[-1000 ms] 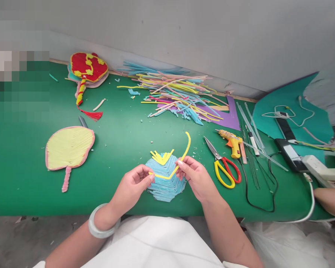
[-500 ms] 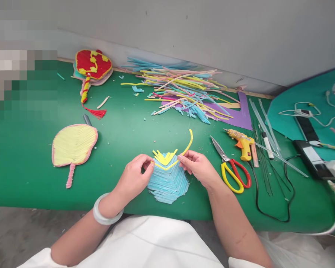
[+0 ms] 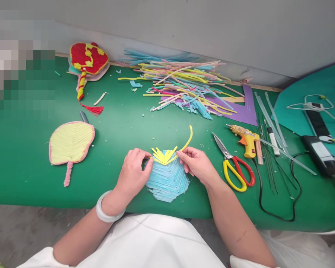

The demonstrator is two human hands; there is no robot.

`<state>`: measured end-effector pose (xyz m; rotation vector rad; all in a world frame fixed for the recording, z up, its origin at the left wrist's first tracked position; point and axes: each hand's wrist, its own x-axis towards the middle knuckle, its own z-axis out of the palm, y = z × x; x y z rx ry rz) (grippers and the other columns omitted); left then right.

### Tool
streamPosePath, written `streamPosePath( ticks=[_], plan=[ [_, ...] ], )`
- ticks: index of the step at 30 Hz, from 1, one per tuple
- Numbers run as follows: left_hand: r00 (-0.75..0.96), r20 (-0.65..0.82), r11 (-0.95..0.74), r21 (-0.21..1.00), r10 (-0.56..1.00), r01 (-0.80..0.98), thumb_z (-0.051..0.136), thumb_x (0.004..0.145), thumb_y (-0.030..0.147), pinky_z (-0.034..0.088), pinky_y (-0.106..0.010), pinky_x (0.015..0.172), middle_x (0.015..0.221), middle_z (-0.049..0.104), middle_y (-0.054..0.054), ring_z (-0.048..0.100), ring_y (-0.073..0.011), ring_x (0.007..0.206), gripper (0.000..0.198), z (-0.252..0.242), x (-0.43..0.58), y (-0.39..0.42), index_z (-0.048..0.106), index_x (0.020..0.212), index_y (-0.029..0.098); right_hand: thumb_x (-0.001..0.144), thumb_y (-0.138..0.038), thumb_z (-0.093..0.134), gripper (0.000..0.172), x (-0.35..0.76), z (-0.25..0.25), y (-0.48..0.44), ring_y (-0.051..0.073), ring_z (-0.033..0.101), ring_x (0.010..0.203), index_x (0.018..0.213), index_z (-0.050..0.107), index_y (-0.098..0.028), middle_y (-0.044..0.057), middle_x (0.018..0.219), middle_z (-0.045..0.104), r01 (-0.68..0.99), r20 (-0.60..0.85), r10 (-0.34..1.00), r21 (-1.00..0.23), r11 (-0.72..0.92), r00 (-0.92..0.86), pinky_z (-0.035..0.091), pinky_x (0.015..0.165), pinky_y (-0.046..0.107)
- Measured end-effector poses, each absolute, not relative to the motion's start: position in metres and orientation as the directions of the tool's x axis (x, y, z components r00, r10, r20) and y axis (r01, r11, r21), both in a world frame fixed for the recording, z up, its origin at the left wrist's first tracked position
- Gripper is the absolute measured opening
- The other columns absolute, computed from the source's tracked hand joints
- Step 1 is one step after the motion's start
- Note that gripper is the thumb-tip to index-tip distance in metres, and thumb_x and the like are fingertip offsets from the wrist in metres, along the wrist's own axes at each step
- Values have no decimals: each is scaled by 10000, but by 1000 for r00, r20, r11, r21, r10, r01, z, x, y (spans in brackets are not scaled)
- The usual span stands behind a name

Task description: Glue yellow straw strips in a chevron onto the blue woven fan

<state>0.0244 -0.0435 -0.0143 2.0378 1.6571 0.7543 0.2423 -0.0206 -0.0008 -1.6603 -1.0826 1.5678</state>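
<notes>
Currently, left hand (image 3: 134,171) and right hand (image 3: 197,163) pinch a yellow strip (image 3: 190,137) over the panel (image 3: 167,182); scissors (image 3: 227,155) lie right of it, a fan (image 3: 72,141) left, loose strips (image 3: 190,77) beyond.

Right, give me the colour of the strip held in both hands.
The strip is yellow, seen best in the head view, the only one.

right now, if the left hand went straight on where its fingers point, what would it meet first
The left hand would probably meet the short yellow strips on the blue panel first, though its height over them is unclear.
</notes>
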Motion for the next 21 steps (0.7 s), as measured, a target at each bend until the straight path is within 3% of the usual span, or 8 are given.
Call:
streamPosePath(
  ticks=[9,15,21],
  plan=[
    [151,162,-218,593,975,775,547,932,212,457,-372,823,916,617,-49,550,-223,902,58,-18,24,-42,593,900,197,726,-537,728,387,240,-1,-20,35,312,284,691,526,-209,-95,443,493,177,-487,873,-860,-479,-1,209,288,185],
    [134,153,-199,574,979,795,561,925,207,463,-374,811,922,621,-50,561,-229,898,34,-18,26,-40,591,933,193,716,-525,735,375,240,-11,-19,42,413,309,733,546,-201,-87,540,544,157,-445,895,-883,-442,14,224,313,188],
    [129,143,-188,548,981,815,559,921,203,464,-371,794,903,618,-42,567,-228,883,26,-18,28,-38,585,922,202,743,-502,715,346,238,-14,-19,51,413,299,785,535,-209,-105,524,524,158,-409,912,-899,-408,23,256,335,197]
  ],
)
